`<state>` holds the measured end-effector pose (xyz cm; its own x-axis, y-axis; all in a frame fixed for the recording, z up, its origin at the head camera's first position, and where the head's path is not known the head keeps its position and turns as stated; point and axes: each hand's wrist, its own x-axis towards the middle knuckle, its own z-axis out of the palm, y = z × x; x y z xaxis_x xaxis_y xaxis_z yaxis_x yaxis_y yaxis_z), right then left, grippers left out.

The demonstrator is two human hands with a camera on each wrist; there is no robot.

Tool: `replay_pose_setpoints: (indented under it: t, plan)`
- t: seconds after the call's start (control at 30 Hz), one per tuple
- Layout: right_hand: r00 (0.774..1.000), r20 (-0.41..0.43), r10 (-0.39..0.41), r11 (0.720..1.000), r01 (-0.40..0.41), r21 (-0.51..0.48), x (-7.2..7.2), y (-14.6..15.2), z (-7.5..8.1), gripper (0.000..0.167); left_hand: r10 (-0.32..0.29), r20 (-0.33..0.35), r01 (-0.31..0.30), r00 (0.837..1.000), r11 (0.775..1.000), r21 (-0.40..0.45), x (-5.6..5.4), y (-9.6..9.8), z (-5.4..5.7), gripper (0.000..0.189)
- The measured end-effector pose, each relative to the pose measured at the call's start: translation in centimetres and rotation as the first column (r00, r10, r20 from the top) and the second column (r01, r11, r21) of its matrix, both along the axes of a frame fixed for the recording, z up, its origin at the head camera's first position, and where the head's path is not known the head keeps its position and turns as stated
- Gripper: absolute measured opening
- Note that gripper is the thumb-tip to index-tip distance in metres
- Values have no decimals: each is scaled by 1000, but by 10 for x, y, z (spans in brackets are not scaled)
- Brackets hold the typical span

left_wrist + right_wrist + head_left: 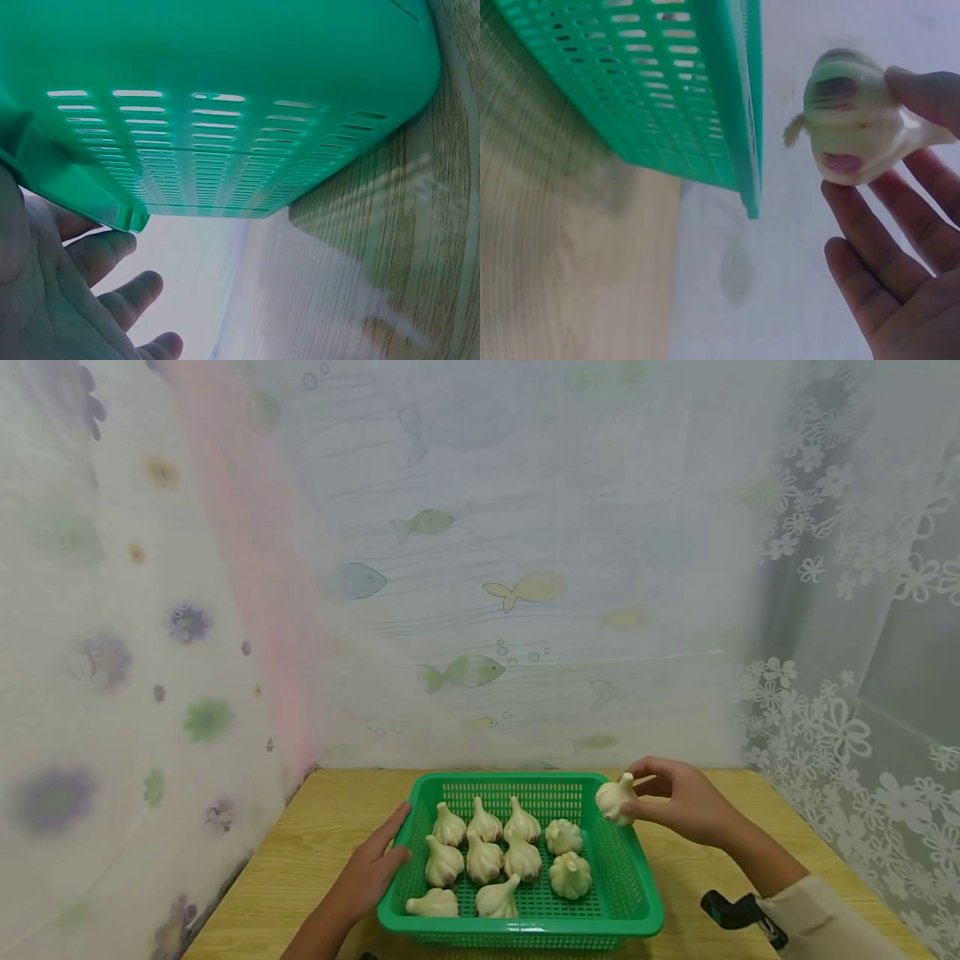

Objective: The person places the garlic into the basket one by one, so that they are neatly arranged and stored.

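Observation:
My right hand [686,802] pinches a garlic bulb [617,799] between thumb and fingers, above the right rim of a green plastic basket [651,893]. The bulb's purple-streaked skin and root tuft show in the right wrist view, beside the basket's outer wall [652,82]. Along the left rim, my left hand [369,867] touches the basket with fingers fairly straight. In the left wrist view its fingers [131,296] spread by the rim's edge. Inside the basket lie several garlic bulbs [484,858], mostly in rows on the left and middle, with two [570,875] toward the right.
The basket stands on a wood-grain table [300,835]. Behind it hangs a pale curtain [525,693] printed with fish, with flower-patterned sheets [210,718] at the sides. A black device [738,912] is strapped near the right sleeve [817,914].

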<state>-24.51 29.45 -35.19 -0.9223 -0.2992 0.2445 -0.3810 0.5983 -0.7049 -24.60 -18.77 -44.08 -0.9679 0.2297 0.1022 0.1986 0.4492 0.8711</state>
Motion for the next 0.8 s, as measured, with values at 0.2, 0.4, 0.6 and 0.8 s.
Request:
replay_pose_setpoints:
  t: [0.2, 0.4, 0.6, 0.8]
  plan:
    - [991, -25, 128, 990, -127, 56, 1, -9, 3, 42, -2, 6, 2, 1000, 1000, 2, 2, 1, 2, 67]
    - [973, 4, 231, 972, -231, 54, 0, -22, 4, 40, -4, 7, 4, 1000, 1000, -1, 3, 2, 6, 67]
    - [940, 32, 340, 938, -341, 60, -3, -35, 5, 31, -9, 2, 9, 1000, 1000, -3, 4, 2, 8, 67]
    - [930, 58, 364, 919, -369, 142, -3, -48, 8, 30, -1, 1, 1, 1000, 1000, -4, 5, 2, 6, 68]
